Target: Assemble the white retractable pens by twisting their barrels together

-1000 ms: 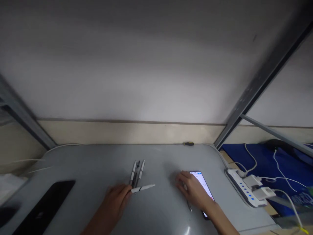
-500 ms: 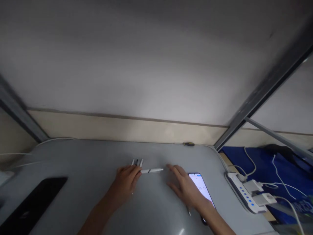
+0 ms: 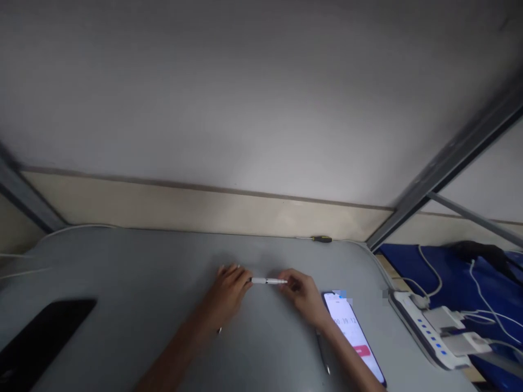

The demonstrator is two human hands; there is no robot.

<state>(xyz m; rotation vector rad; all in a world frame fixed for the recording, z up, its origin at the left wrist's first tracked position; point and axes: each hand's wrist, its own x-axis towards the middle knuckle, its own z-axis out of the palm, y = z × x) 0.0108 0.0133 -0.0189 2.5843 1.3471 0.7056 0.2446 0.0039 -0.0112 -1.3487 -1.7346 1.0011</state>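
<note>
A white pen [image 3: 267, 281] lies level between my two hands over the grey table [image 3: 163, 272]. Its left end is in the fingers of my left hand [image 3: 232, 286], which is closed on it. The fingers of my right hand [image 3: 300, 291] are curled round the pen's right end, thumb and fingertips pinching it. Small tips of other pens show at the edge of my left hand, mostly hidden beneath it. Under my right forearm a thin dark pen-like object [image 3: 323, 354] rests on the table.
A lit phone [image 3: 353, 337] lies right of my right hand. A screwdriver [image 3: 322, 239] sits along the back edge. At the right is a power strip [image 3: 425, 329] with plugs and cables; a black flat object [image 3: 49, 337] lies at the left.
My right hand has closed from open onto the pen's right end. My left hand has shifted right with the pen. The camera view has moved slightly.
</note>
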